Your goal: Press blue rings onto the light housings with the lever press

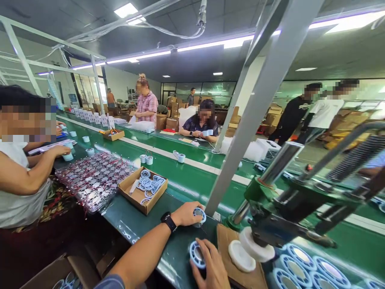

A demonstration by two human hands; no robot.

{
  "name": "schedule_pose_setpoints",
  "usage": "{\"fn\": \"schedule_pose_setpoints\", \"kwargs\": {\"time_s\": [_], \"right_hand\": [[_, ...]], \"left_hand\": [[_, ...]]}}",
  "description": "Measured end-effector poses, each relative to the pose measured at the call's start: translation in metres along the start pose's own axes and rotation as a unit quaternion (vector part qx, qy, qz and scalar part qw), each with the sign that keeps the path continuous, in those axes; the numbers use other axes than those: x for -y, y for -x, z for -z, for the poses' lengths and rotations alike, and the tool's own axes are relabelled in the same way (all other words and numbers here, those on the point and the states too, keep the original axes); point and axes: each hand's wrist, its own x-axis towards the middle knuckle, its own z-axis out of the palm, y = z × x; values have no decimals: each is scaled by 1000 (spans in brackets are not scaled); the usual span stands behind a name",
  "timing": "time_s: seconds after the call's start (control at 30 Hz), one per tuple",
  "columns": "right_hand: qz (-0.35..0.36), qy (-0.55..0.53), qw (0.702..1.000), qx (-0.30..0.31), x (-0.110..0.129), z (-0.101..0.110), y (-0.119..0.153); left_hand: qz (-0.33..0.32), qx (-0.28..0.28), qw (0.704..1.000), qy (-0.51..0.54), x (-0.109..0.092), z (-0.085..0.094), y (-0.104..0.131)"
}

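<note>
The two hands are apart from each other, each clamped on a round blue piece above the near part of the desk (126,222). The left hand (187,214), with a black watch (169,221) on its wrist, grips the far blue piece (202,214) between thumb and fingers, just beside the foot of a slanting grey post (237,132). The right hand (212,265) is nearer and a little to the right, with its fingers and thumb around the right side of the near blue piece (196,254), whose spoked rim faces up.

To the right of the hands lies a flat piece of cardboard (224,237) with a white disc (241,256) on it. Next to that disc, a thicker white block (258,247) is under the head of a green and metal press (276,212). At the near right, many round blue parts (297,269) sit close together.

To the left of the hands, an open cardboard box (132,199) holds blue rings (150,182) and a small white strip. Left of it is a broad sheet of small circuit boards (93,176) with red wires. Beyond runs a long green belt (192,176), with a few small blue-white parts (146,159) on it. A co-worker (21,176) sits at the far left, one hand on a pale cup-like part, and another co-worker (200,124) leans over work on the far side.
</note>
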Motion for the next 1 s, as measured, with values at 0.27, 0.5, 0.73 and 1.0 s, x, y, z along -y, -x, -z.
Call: {"fn": "schedule_pose_setpoints", "kwargs": {"time_s": [0.27,0.5,0.73,1.0], "right_hand": [[3,160,980,120,-54,-18,-68],[-24,179,977,113,-32,-28,-83],[-68,140,978,140,-22,-12,-90],[-81,117,984,109,-26,-16,-86]], "left_hand": [[78,-57,995,16,14,6,-7],[117,-112,986,25,14,6,-5],[117,-170,976,75,3,13,-4],[99,-133,979,121,0,-11,-6]]}}
